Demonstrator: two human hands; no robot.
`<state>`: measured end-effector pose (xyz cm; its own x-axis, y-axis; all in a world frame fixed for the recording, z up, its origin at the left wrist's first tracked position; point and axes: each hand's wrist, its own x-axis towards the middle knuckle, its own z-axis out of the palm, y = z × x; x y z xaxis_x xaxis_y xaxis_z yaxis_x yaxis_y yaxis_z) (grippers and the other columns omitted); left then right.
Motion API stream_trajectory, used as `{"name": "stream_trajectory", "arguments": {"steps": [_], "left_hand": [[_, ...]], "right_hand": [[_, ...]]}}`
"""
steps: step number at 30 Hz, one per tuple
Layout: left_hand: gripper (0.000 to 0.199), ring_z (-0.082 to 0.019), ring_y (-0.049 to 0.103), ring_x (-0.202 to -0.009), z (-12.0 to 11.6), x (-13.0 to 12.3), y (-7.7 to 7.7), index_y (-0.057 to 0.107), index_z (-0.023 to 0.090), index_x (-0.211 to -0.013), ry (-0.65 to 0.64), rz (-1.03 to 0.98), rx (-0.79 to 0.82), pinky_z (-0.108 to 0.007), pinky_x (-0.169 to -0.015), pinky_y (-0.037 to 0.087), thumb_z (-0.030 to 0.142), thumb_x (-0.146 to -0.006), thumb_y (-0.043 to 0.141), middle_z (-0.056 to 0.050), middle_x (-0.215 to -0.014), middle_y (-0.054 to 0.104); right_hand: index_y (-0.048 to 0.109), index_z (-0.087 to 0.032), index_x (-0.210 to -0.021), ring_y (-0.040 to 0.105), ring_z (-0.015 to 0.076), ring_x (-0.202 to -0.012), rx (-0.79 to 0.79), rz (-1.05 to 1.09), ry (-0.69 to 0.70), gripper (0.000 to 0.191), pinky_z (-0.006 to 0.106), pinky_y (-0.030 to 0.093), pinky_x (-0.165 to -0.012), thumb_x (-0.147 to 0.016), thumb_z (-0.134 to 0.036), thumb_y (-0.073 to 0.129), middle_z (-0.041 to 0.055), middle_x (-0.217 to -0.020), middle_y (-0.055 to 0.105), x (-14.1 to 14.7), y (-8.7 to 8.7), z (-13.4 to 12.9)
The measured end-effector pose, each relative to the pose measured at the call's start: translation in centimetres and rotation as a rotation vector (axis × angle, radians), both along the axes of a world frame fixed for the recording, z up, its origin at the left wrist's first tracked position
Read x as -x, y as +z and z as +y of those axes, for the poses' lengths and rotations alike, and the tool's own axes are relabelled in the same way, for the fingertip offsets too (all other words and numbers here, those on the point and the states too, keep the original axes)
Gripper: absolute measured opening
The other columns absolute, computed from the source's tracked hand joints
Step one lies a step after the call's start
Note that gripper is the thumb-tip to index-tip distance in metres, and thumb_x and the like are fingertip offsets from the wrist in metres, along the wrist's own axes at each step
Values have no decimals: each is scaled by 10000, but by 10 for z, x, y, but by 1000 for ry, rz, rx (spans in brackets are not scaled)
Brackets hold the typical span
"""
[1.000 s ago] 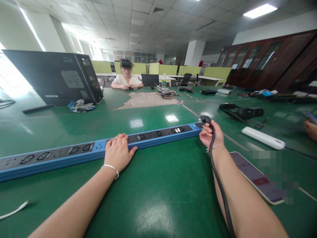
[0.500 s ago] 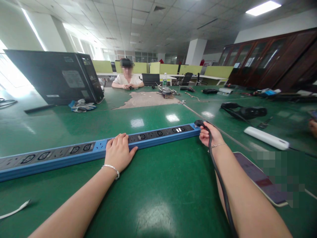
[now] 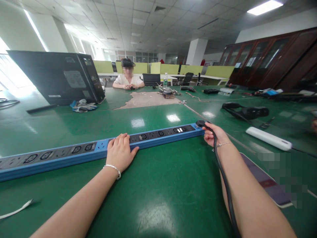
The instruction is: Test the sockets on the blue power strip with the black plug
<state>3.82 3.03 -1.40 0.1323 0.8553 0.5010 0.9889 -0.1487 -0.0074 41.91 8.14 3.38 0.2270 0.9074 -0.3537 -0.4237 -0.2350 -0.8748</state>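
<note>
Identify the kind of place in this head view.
Likely an office, with a table used as a workbench: yellow-green partitions and an office chair stand behind, while a blue power strip and a black computer case sit on the green table.

An open-plan office, shown by green partitions (image 3: 168, 68), a black chair (image 3: 151, 79) and wooden cabinets (image 3: 262, 58).

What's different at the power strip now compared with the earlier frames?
The right hand has brought the black plug down and a little left, from above the strip's right end onto its blue end section; whether it is seated, I can't tell. Nothing was newly gripped or let go. The left hand still rests on the power strip, which looks unmoved.
</note>
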Motion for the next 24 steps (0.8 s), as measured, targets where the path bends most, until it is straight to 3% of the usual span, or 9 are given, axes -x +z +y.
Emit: {"name": "stream_trajectory", "arguments": {"steps": [11, 14, 15, 17, 20, 24], "left_hand": [[534, -295, 435, -1211, 0, 0, -1, 480, 97, -1188, 7, 16, -3, -445, -986, 304, 471, -811, 426, -170, -1279, 515], [537, -293, 437, -1208, 1, 1, -2, 477, 101, -1190, 9, 13, -10, -443, -988, 302, 473, -807, 431, -167, -1280, 515], [536, -291, 438, -1208, 1, 1, -3, 477, 102, -1189, 10, 12, -13, -440, -990, 301, 474, -806, 431, -166, -1280, 515], [536, -289, 440, -1205, 2, 1, -4, 479, 106, -1187, 9, 9, -16, -438, -991, 301, 478, -804, 432, -165, -1277, 518], [539, -291, 446, -1197, 2, 1, -4, 480, 111, -1190, 6, 6, -20, -443, -988, 303, 482, -802, 430, -165, -1275, 519], [540, -294, 444, -1196, 1, 1, -2, 479, 97, -1188, 4, 13, -18, -442, -984, 303, 474, -805, 429, -170, -1273, 518]], "right_hand": [[534, -169, -645, 254, 25, -261, 46, -174, -8, 229, 125, 285, -270, -849, -274, 522, -91, -318, 305, -3, -3, 4], [574, -163, -764, 277, 26, -271, 21, -319, -80, 92, 133, 329, -308, -820, -235, 565, -100, -329, 337, -2, -2, 4], [593, -165, -842, 289, 29, -275, 8, -382, -105, 62, 140, 344, -323, -812, -215, 574, -103, -333, 350, -1, -2, 5], [615, -174, -996, 320, 41, -287, -13, -558, -136, 198, 165, 373, -353, -803, -207, 583, -103, -344, 372, -1, -1, 7], [646, -192, -1077, 435, 80, -350, 21, -994, -140, 308, 233, 442, -436, -796, -301, 586, -54, -428, 493, -5, -1, 11], [659, -274, -1093, 649, 189, -742, 147, -1485, -75, 338, 315, 499, -725, -796, -382, 539, 33, -891, 699, -8, 3, 13]]}}
